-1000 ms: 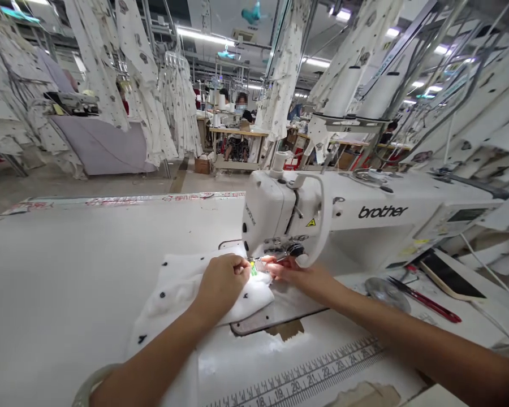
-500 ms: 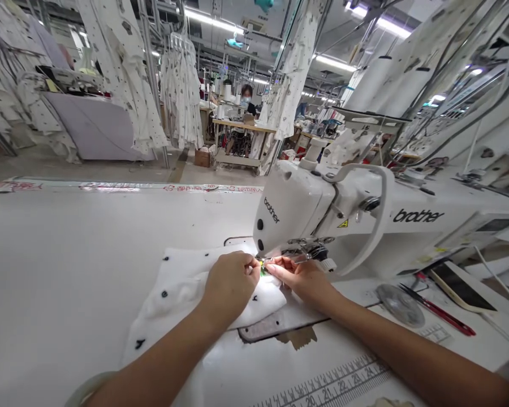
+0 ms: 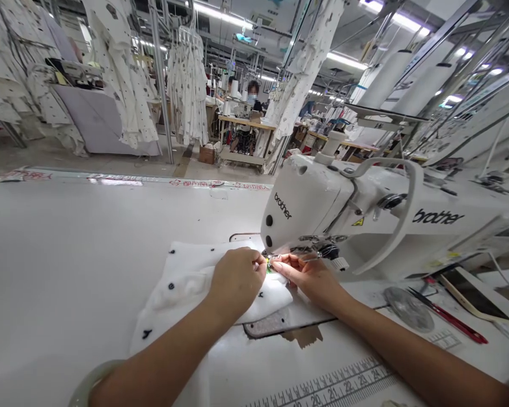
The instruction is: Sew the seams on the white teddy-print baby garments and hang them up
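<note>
Though neither hand has shifted much, the left hand (image 3: 236,277) and right hand (image 3: 303,276) stay narrowly pinched around a small green piece (image 3: 268,267); it lies on the white dotted cloth (image 3: 182,280), under the sewing machine (image 3: 301,212); any grip is hard to tell.

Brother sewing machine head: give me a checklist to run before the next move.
1. White dotted fabric flat on the machine table: not ok, bunched beside the left hand.
2. Right hand clear of the presser foot: not ok, fingertips close beside it.
3. Small green piece secure at the fingertips: cannot tell.
4. Needle threaded: cannot tell, too small to see.
5. Red-handled scissors away from the fabric: ok.
</note>
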Demonstrator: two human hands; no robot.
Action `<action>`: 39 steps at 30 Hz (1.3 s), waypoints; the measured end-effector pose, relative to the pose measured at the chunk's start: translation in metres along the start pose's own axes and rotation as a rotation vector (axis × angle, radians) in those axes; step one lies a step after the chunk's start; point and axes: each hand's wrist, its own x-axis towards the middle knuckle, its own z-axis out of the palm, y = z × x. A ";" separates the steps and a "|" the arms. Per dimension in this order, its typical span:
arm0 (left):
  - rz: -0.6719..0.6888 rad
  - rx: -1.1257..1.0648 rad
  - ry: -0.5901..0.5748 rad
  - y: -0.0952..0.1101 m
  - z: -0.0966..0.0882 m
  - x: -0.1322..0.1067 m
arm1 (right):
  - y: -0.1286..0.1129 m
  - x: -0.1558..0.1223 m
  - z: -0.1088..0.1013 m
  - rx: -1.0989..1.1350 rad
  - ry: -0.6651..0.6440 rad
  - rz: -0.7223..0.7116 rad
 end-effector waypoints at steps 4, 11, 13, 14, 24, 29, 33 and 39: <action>0.000 -0.005 -0.003 -0.001 0.001 0.000 | 0.003 0.000 -0.001 0.003 -0.006 0.006; -0.010 0.001 -0.006 -0.001 0.000 0.000 | 0.005 0.000 -0.002 0.023 -0.017 0.011; -0.010 0.005 -0.006 -0.001 0.001 0.001 | 0.005 0.000 -0.001 0.028 -0.021 0.000; -0.011 0.007 -0.006 -0.001 0.001 0.001 | 0.004 0.001 -0.001 0.025 -0.017 -0.002; -0.030 0.017 -0.004 -0.001 0.002 0.001 | 0.002 0.000 -0.001 -0.010 0.011 0.024; -0.028 0.015 -0.005 -0.001 0.001 0.001 | -0.002 0.000 0.000 -0.011 0.025 0.046; -0.037 0.013 -0.015 0.001 0.000 0.001 | -0.003 0.000 0.002 -0.036 0.028 0.018; -0.034 0.009 -0.014 0.002 -0.001 0.000 | -0.013 0.000 0.004 -0.136 0.076 -0.055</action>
